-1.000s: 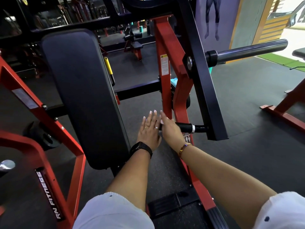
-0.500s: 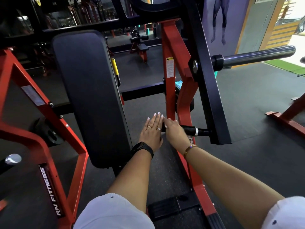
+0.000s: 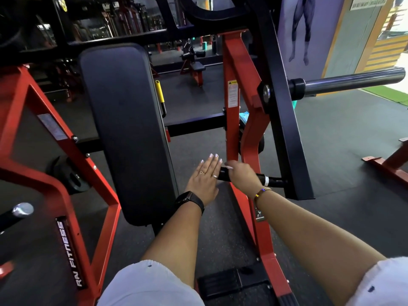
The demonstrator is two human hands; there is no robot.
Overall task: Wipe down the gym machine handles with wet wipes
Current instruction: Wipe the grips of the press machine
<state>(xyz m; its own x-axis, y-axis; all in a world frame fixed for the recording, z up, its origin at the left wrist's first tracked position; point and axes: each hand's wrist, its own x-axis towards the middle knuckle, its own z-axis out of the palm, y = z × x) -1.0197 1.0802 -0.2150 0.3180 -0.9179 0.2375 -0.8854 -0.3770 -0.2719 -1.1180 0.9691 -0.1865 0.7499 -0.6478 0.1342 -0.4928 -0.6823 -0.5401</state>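
The long black padded backrest [image 3: 125, 129] stands tilted in the middle of the machine. Right of the backrest and low down is the black cylindrical handle [image 3: 274, 180], jutting sideways from a black steel lever arm [image 3: 284, 129] and crossing in front of the red steel upright post [image 3: 233, 129].

The right hand [image 3: 242, 176] is curled over the handle's middle, fingers wrapped round it. A small white scrap [image 3: 229, 167] shows at its fingertips; I cannot tell whether it is a wipe or a nail. The left hand [image 3: 204, 180] is flat, with straight fingers held close together, its little-finger edge against the handle's free end, on the side nearer the backrest.

A teal object [image 3: 244, 117] sits behind the post, mostly hidden; what it is I cannot tell.

Between the backrest and the post runs a narrow strip of dark rubber floor [image 3: 198, 146]. Further right of the backrest, beyond the lever arm, the floor widens under a polished steel weight sleeve [image 3: 353, 81].
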